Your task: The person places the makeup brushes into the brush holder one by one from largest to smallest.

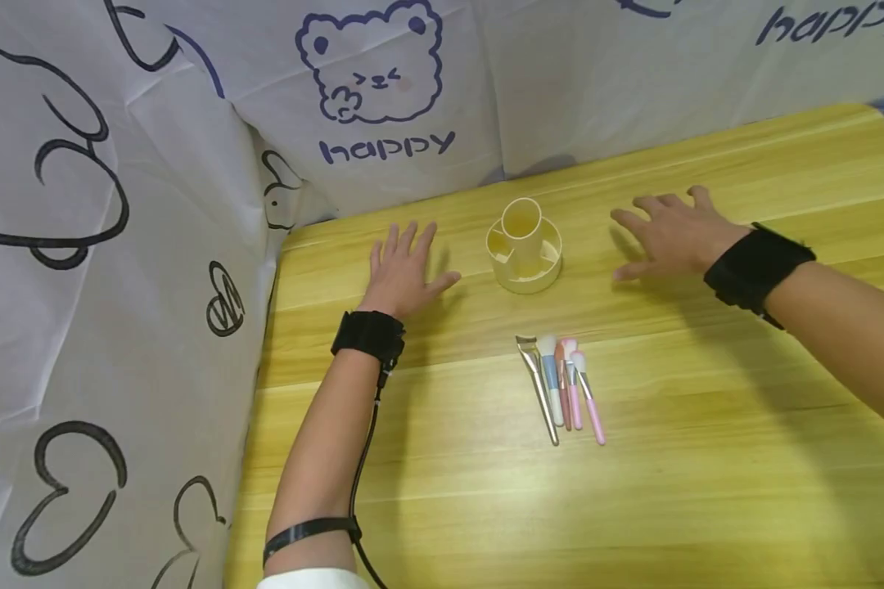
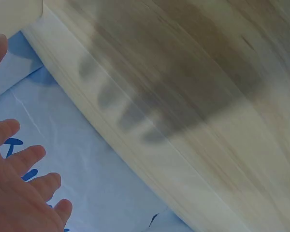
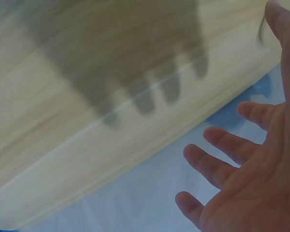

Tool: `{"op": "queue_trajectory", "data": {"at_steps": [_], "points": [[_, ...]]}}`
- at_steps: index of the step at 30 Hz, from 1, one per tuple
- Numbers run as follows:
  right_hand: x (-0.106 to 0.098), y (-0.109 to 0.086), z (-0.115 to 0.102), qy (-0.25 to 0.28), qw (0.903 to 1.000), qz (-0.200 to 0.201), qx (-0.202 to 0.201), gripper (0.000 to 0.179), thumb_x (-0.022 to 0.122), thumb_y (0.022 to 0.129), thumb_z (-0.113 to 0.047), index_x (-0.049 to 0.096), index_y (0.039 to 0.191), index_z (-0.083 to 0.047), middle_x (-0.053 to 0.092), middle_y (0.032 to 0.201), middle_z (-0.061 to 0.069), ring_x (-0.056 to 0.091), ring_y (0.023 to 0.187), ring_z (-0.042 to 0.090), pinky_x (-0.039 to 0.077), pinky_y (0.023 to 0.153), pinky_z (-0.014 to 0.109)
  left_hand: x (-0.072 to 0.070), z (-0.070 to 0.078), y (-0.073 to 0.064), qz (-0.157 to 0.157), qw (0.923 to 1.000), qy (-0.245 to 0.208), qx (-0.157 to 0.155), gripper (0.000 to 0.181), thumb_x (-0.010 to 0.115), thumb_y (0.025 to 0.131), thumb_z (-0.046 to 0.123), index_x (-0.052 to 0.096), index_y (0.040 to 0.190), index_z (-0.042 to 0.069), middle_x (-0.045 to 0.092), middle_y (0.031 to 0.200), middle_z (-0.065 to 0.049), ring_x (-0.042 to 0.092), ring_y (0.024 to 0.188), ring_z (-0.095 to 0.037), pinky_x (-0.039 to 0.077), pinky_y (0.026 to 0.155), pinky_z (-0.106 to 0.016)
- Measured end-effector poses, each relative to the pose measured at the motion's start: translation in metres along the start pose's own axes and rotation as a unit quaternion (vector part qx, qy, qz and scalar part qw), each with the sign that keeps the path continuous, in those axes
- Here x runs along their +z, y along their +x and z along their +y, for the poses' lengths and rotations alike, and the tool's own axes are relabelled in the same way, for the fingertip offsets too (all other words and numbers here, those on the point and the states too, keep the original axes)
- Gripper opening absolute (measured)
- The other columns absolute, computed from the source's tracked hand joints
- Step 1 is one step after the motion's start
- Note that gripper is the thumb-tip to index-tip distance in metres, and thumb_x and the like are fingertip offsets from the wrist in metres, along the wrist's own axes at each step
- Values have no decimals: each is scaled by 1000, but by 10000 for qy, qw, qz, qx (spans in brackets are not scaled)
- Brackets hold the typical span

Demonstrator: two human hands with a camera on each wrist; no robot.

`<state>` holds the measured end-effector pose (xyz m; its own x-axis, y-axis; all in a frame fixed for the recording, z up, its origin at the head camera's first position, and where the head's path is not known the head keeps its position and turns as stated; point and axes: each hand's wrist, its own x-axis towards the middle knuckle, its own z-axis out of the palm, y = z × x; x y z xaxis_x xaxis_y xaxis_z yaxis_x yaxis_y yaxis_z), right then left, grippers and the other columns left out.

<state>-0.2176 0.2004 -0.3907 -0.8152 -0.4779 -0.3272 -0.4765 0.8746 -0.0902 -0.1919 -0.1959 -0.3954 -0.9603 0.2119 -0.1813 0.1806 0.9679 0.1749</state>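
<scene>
A round cream-coloured brush holder [image 1: 525,276] with a tall tube and lower compartments stands on the table between the two hands. My left hand [image 1: 401,278] is to its left with fingers spread, holding nothing; in the left wrist view the same hand [image 2: 24,183] shows spread fingers. To the holder's right, my right hand [image 1: 678,235] hovers over the wood, fingers apart, and the right wrist view shows that hand [image 3: 251,169] with no object in it. Nearer the front lie several makeup brushes side by side, among them a blue-and-white brush [image 1: 551,380] and a silver-handled brush [image 1: 538,393].
The yellow wood-grain table [image 1: 449,491] meets a white cloth [image 1: 560,74] with bear drawings and lettering at the back. Another hanging cloth [image 1: 162,327] borders the left edge. A black cable [image 1: 364,458] runs along the left forearm.
</scene>
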Motion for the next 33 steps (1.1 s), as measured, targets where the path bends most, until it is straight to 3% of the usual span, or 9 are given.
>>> {"op": "queue_trajectory", "data": {"at_steps": [10, 22, 33], "points": [[4, 0, -8, 27, 9998, 98, -145, 103, 59, 91, -75, 27, 163, -8, 33, 159, 37, 38, 139, 62, 16, 111, 85, 9, 7, 2, 126, 9985, -519, 127, 95, 58, 96, 68, 13, 168, 24, 20, 174, -13, 11, 163, -40, 6, 132, -61], [11, 0, -16, -100, 9990, 258, -338, 94, 61, 93, -69, 36, 158, -6, 45, 151, 35, 51, 131, 58, 23, 109, 83, 25, 18, -1, 167, 9944, -990, 330, 102, 63, 92, 69, 15, 167, 21, 36, 167, -13, 33, 156, -31, 12, 131, -55], [17, -1, -33, -133, 9964, 537, -645, 81, 67, 93, -61, 50, 146, -3, 61, 136, 27, 64, 116, 48, 28, 109, 79, 33, 30, 3, 160, 9898, -1372, 350, 102, 64, 92, 68, 16, 167, 20, 39, 166, -12, 39, 154, -31, 19, 130, -53]]}}
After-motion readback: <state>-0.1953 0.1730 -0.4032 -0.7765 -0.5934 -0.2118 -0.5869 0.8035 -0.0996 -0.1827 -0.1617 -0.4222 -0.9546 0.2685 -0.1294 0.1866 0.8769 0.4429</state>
